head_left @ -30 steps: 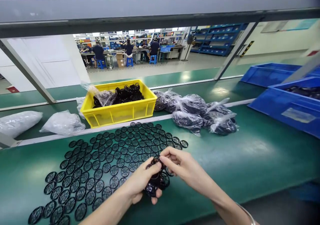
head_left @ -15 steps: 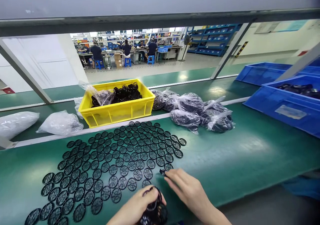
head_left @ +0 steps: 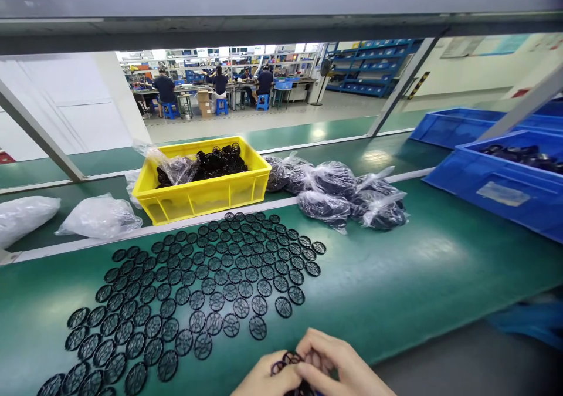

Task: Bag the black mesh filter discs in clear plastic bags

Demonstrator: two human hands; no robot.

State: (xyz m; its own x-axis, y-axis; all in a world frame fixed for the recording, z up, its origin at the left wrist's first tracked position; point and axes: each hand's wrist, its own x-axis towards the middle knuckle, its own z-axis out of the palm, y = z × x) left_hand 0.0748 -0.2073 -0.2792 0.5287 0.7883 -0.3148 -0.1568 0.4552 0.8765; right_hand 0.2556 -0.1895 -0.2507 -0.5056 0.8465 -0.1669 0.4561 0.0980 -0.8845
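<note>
Disc bunch (head_left: 288, 361): a handful of black mesh discs, held in both hands at the bottom edge of view, just above the near edge of the surface (head_left: 417, 278).

- Frame beam (head_left: 281, 3): grey, runs across the top of view, with slanted struts on both sides.
- Surface: green and long, split by a pale strip into a near lane and a far lane.
- Blue bins (head_left: 497, 179): on the right. The nearer one holds dark parts, the one behind it is partly cut off by a strut.
- Yellow crate (head_left: 202, 196): on the far lane, left of centre. It holds loose black discs and an open clear bag.
- Bagged black parts (head_left: 347, 193): a cluster of clear bags just right of the crate, lying across the pale strip.
- White bags (head_left: 99, 217): two of them, left of the crate on the far lane.
- Laid-out discs (head_left: 211, 284): a flat single layer in slanted rows, from the crate's foot down to the bottom left corner. Neighbouring discs sit close or touch.
- People (head_left: 220, 85): seated at benches far back, well apart from all this.
- Left hand (head_left: 264, 382): low and partly cut off by the edge of view, fingers curled under and around the disc bunch.
- Right hand (head_left: 341, 368): against the left hand, fingers folded together onto the top of the bunch.
- Only a few disc rims show between the two hands.
</note>
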